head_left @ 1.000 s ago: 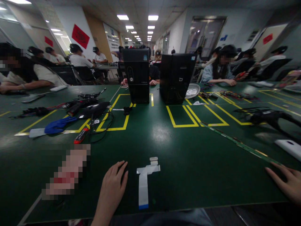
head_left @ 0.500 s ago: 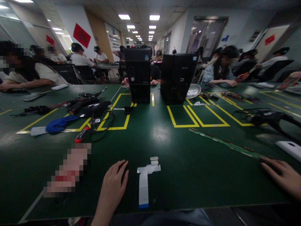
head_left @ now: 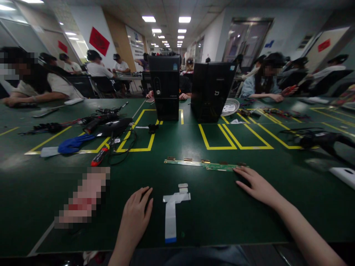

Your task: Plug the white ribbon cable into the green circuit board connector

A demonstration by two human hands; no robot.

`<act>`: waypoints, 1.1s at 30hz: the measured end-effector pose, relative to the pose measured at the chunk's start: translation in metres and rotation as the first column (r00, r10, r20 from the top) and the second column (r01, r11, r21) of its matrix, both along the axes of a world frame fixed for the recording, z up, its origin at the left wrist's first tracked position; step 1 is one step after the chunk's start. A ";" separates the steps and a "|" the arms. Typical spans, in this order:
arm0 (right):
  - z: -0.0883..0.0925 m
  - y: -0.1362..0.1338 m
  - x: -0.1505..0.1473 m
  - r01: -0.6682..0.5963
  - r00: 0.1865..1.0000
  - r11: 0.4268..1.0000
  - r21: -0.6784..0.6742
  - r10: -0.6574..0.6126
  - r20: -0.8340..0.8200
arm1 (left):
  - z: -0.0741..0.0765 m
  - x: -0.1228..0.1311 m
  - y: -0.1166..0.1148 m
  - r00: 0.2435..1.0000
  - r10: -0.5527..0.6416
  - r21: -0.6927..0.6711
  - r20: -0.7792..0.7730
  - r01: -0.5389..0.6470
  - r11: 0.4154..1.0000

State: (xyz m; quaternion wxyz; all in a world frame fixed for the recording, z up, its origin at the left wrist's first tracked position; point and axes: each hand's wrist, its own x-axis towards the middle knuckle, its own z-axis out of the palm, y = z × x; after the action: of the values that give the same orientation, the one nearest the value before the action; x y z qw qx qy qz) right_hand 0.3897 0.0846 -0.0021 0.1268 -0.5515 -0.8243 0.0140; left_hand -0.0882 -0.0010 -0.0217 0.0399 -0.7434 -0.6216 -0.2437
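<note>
A long, narrow green circuit board [head_left: 191, 162] lies on the table, with copper-coloured tabs along its far edge. The fingertips of my right hand [head_left: 256, 184] rest on its right end, fingers stretched out and thumb apart from the board. My left hand [head_left: 135, 212] lies flat and open on the tabletop, holding nothing. Just right of it is a white flat ribbon cable [head_left: 170, 220], folded into a T shape, with a blue end near the table edge and a connector at its far end.
Two black computer towers [head_left: 166, 88] stand across the green table [head_left: 210, 214]. To the left lie a red-and-black screwdriver [head_left: 99, 157], a blue glove [head_left: 73, 144] and tangled cables. A black cable bundle [head_left: 318, 138] and a white object [head_left: 344, 175] are at the right. People sit around.
My right hand has moved left and away from me, and the circuit board has shifted left and turned to lie nearly crosswise. My left hand and the ribbon cable stay put.
</note>
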 end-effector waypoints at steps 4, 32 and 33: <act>0.013 0.000 -0.064 -0.154 0.988 0.986 -0.066 0.156 0.022 | 0.001 0.001 0.000 1.000 0.005 -0.010 0.005 -0.005 1.000; 0.017 0.013 -0.149 -0.410 0.912 0.911 -0.039 0.408 -0.044 | 0.008 0.017 -0.004 0.997 -0.059 0.004 0.040 0.059 0.998; 0.015 0.014 -0.150 -0.407 0.913 0.912 -0.051 0.404 -0.052 | 0.010 0.025 -0.004 0.994 -0.093 0.002 0.056 0.093 0.996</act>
State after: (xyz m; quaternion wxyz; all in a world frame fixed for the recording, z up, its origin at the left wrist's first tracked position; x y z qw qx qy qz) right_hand 0.2396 0.0983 0.0130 0.1210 -0.3717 -0.9173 0.0762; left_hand -0.0636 -0.0051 -0.0116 0.0108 -0.7644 -0.5871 -0.2661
